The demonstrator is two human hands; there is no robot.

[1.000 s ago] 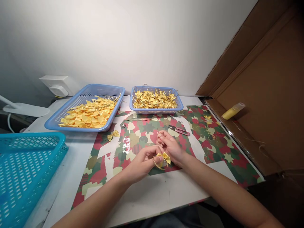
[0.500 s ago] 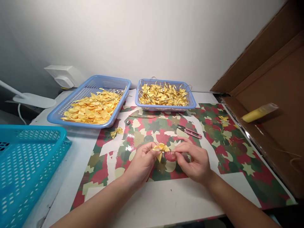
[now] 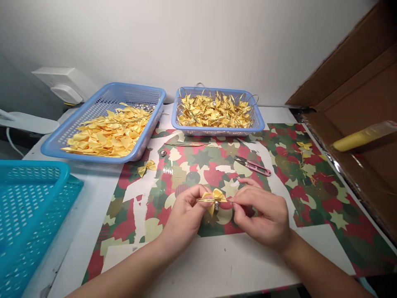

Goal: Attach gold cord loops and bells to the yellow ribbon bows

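Note:
Low over the patterned sheet, my left hand (image 3: 189, 213) pinches a yellow ribbon bow (image 3: 218, 194) together with a thin gold cord. A small silver bell (image 3: 216, 205) hangs just under the bow's middle. My right hand (image 3: 262, 213) is closed at thumb and forefinger on the cord's end, to the right of the bow. A second yellow bow (image 3: 147, 167) and a loose silver bell (image 3: 163, 153) lie on the sheet to the left. Beyond my right hand rest pink-handled thread snips (image 3: 253, 166).
A blue basket (image 3: 49, 145) of yellow bows, cords and bells stands back left; another blue basket (image 3: 217, 131) holds corded bows. Gold cords (image 3: 190, 145) lie before it. A teal basket (image 3: 66, 176) is at left, a cardboard wall (image 3: 356, 82) at right, with thread scraps (image 3: 307, 165) nearby.
The camera view has shifted a little. My right hand has drawn slightly farther from the bow along the cord, while my left hand keeps its pinch.

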